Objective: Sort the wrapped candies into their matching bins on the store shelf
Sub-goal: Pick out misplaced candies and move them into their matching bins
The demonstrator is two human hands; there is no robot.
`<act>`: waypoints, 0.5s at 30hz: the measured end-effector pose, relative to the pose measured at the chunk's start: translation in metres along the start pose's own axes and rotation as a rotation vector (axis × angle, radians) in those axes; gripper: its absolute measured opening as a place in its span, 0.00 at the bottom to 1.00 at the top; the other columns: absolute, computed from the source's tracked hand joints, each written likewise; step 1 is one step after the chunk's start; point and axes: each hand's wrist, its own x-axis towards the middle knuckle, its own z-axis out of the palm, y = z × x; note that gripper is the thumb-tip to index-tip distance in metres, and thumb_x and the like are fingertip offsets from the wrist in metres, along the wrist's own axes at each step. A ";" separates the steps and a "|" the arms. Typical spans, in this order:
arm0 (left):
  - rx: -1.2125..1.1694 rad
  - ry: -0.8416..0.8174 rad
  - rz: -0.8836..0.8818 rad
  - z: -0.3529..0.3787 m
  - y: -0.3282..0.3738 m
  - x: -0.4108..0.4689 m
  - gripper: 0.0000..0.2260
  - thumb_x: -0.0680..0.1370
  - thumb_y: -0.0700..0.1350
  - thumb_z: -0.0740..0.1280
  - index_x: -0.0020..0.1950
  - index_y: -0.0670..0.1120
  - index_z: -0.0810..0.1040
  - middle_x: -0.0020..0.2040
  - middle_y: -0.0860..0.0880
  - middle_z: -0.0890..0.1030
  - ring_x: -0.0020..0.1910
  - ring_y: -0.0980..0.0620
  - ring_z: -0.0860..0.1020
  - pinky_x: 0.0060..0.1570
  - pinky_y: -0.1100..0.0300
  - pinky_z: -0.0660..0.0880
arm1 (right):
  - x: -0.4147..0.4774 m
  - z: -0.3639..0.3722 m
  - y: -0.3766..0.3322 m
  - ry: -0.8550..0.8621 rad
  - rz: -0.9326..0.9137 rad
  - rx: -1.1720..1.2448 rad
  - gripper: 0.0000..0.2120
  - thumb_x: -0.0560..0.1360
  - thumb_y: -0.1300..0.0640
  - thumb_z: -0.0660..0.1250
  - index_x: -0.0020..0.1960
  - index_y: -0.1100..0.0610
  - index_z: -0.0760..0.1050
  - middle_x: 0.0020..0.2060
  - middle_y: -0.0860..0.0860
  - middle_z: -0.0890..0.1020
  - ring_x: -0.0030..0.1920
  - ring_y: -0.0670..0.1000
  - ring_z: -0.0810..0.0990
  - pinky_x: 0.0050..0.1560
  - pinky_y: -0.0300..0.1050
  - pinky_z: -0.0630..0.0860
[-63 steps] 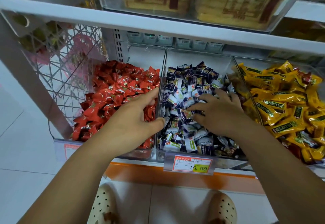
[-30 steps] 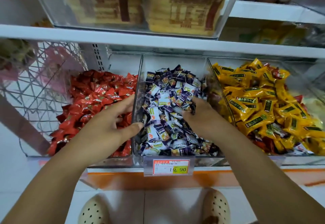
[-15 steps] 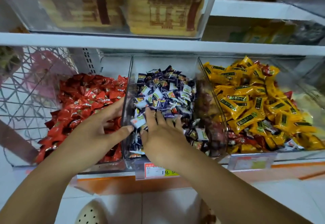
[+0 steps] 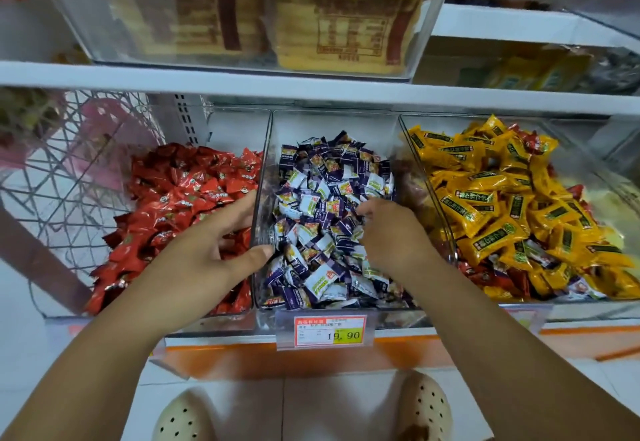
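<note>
Spanning the width of the view, the store shelf [image 4: 221,357] is found to carry three clear bins side by side. The left bin [image 4: 207,322] is filled with red candies [image 4: 180,191], the middle bin [image 4: 332,125] with purple-and-white candies [image 4: 332,198], and the right bin [image 4: 588,149] with yellow candies [image 4: 502,205].

The left hand [image 4: 207,253] is set astride the wall shared by the left and middle bins. The fingers are laid on the red candies and the thumb is hooked inside the middle bin, so that the wall is pinched and the bin steadied. The right hand [image 4: 391,232] is lowered into the purple-and-white pile with its fingers curled downward. Whether a candy is pinched beneath them cannot be told, as the fingertips are hidden among the wrappers.

Sorting is judged to be well advanced but not complete. The left and middle bins are seen to be largely uniform in colour. Stray red wrappers [image 4: 535,142] are noted among the yellow candies at the back, and more along the front of the right bin; these are still to be moved. A price tag [image 4: 329,331] is clipped below the middle bin.
</note>
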 end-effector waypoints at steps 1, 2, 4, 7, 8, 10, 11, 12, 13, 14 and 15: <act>-0.003 0.007 0.001 0.000 0.001 0.000 0.28 0.72 0.52 0.70 0.64 0.76 0.64 0.62 0.76 0.70 0.65 0.74 0.65 0.68 0.60 0.62 | 0.007 0.004 0.002 -0.054 0.016 0.019 0.24 0.79 0.67 0.58 0.74 0.56 0.64 0.67 0.56 0.73 0.51 0.52 0.78 0.60 0.49 0.74; 0.001 0.018 -0.001 0.001 0.001 -0.001 0.27 0.73 0.51 0.70 0.63 0.76 0.64 0.60 0.78 0.70 0.64 0.76 0.65 0.66 0.63 0.62 | 0.012 0.009 0.002 -0.097 0.003 0.020 0.26 0.80 0.66 0.57 0.76 0.54 0.59 0.67 0.56 0.72 0.53 0.52 0.77 0.65 0.52 0.70; 0.008 0.027 0.007 0.001 0.002 -0.001 0.27 0.74 0.50 0.70 0.62 0.77 0.64 0.58 0.80 0.69 0.62 0.78 0.64 0.63 0.67 0.62 | 0.019 0.015 0.002 -0.130 -0.027 0.002 0.30 0.80 0.64 0.58 0.78 0.50 0.52 0.64 0.54 0.72 0.67 0.59 0.68 0.72 0.55 0.61; 0.029 0.027 0.011 0.001 0.002 0.000 0.28 0.75 0.47 0.69 0.59 0.77 0.63 0.52 0.84 0.68 0.58 0.83 0.64 0.58 0.72 0.62 | 0.018 0.016 0.003 -0.097 -0.050 0.063 0.33 0.78 0.64 0.62 0.78 0.48 0.52 0.75 0.52 0.60 0.74 0.58 0.60 0.70 0.55 0.65; 0.033 0.025 0.012 0.001 0.003 0.000 0.28 0.75 0.47 0.69 0.59 0.78 0.62 0.51 0.85 0.68 0.57 0.83 0.64 0.57 0.72 0.62 | 0.016 0.016 0.002 -0.083 -0.062 0.071 0.33 0.78 0.64 0.62 0.78 0.48 0.52 0.76 0.52 0.59 0.72 0.58 0.64 0.67 0.54 0.68; 0.042 0.029 0.013 0.001 0.003 -0.001 0.28 0.76 0.47 0.69 0.60 0.77 0.62 0.51 0.85 0.68 0.57 0.83 0.64 0.56 0.73 0.62 | 0.012 0.017 0.000 -0.077 -0.086 0.082 0.33 0.78 0.63 0.64 0.78 0.48 0.52 0.74 0.54 0.64 0.65 0.57 0.73 0.60 0.52 0.73; 0.044 0.029 0.016 0.001 0.004 -0.001 0.27 0.76 0.47 0.69 0.60 0.77 0.63 0.51 0.85 0.68 0.56 0.83 0.64 0.56 0.74 0.63 | 0.011 0.017 -0.001 -0.078 -0.088 0.099 0.33 0.78 0.62 0.64 0.78 0.48 0.52 0.71 0.56 0.68 0.57 0.56 0.78 0.54 0.50 0.75; 0.044 0.029 0.017 0.001 0.004 -0.001 0.27 0.76 0.46 0.69 0.61 0.76 0.63 0.51 0.84 0.68 0.56 0.83 0.64 0.54 0.75 0.63 | 0.010 0.017 -0.002 -0.078 -0.083 0.124 0.34 0.78 0.62 0.65 0.77 0.47 0.53 0.68 0.57 0.72 0.47 0.55 0.80 0.46 0.49 0.75; 0.042 0.031 0.016 0.001 0.004 -0.002 0.27 0.76 0.46 0.69 0.61 0.75 0.63 0.51 0.84 0.68 0.56 0.83 0.64 0.53 0.76 0.63 | 0.010 0.016 -0.004 -0.077 -0.075 0.147 0.34 0.78 0.63 0.65 0.77 0.46 0.53 0.64 0.58 0.75 0.40 0.55 0.79 0.41 0.49 0.74; 0.043 0.034 0.015 0.001 0.004 -0.001 0.27 0.76 0.46 0.69 0.62 0.75 0.63 0.51 0.84 0.68 0.56 0.83 0.64 0.54 0.75 0.63 | 0.009 0.015 -0.005 -0.073 -0.064 0.162 0.34 0.78 0.64 0.65 0.77 0.46 0.54 0.62 0.60 0.76 0.38 0.57 0.79 0.38 0.50 0.74; 0.044 0.035 0.017 0.002 0.004 -0.001 0.28 0.76 0.46 0.69 0.63 0.74 0.63 0.52 0.84 0.68 0.57 0.83 0.64 0.54 0.75 0.64 | 0.009 0.015 -0.006 -0.068 -0.056 0.174 0.34 0.77 0.65 0.65 0.76 0.45 0.54 0.60 0.61 0.77 0.37 0.58 0.79 0.38 0.53 0.75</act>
